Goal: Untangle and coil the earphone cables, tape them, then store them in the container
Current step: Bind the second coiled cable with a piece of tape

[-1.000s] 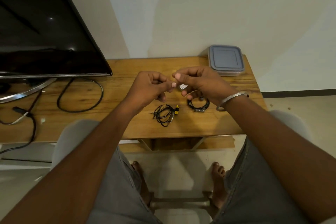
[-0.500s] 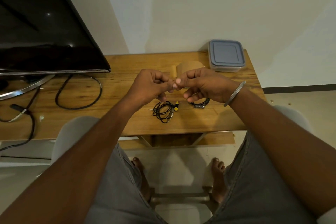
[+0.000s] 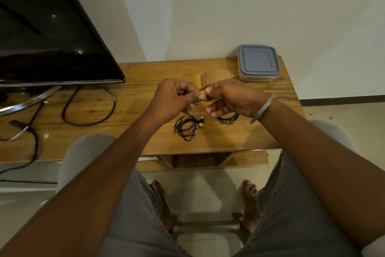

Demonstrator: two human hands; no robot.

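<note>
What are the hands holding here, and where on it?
Both the left hand and the right hand pinch a small tan strip, likely tape, between thumbs and fingertips; the exact spot is hidden.

The wooden desk (image 3: 133, 144) carries a TV (image 3: 52, 37) on a metal stand (image 3: 27, 102) at its left end, a looped cable (image 3: 89, 108) beside it, a lidded container (image 3: 258, 62) at the far right corner, and, nearer the front edge, an earphone coil (image 3: 186, 127) with a second coil (image 3: 228, 118) just to its right.

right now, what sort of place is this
Probably a living room in a home: a flat-screen television stands on a wooden table against a plain wall, loose cables trail beside its stand, and the seated person has bare feet.
</note>
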